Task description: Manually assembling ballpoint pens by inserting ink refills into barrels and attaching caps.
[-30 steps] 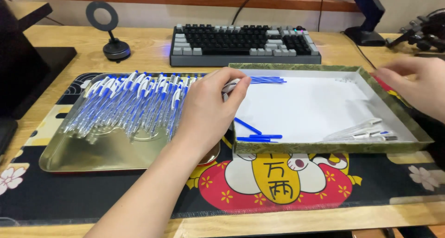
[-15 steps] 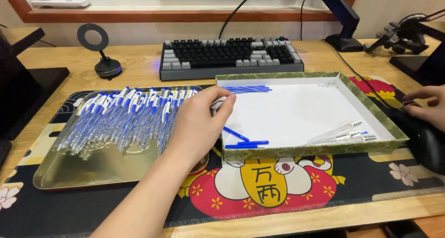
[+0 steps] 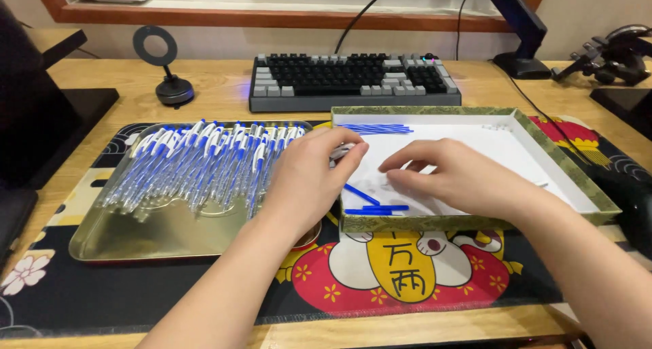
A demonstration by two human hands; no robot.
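left hand: over the seam between tray and box, fingers curled together toward the box's left wall; something small and pale shows at the fingertips, can't tell if it's gripped
right hand: inside the box, low over its white floor near the front-left corner, fingers loosely bent with thumb and forefinger close; can't tell if they hold anything
tray: gold metal, shallow, on the left half of the desk mat; front part bare and shiny
pens: big heap of clear-barrel pens with blue and white ends, filling the tray's back half, laid roughly parallel and slanting toward the back-right corner
box: shallow, rectangular, green patterned walls, white inside, on the right half of the mat, touching the tray's right edge
blue refills, back: thin bundle lying along the box's back-left corner
blue refills, front: a few loose ones at the box's front-left corner, just beside the right hand; one lies slanted
small clear bits: near the box's back-right corner, too small to tell
desk mat: black, with a red and yellow cartoon figure at the front edge under the box and flower marks at the left corner
keyboard: black and grey keys, along the tabletop's back edge, behind the box
ring stand: black, back-left of the tabletop
monitor arm base: black, back-right of the tabletop
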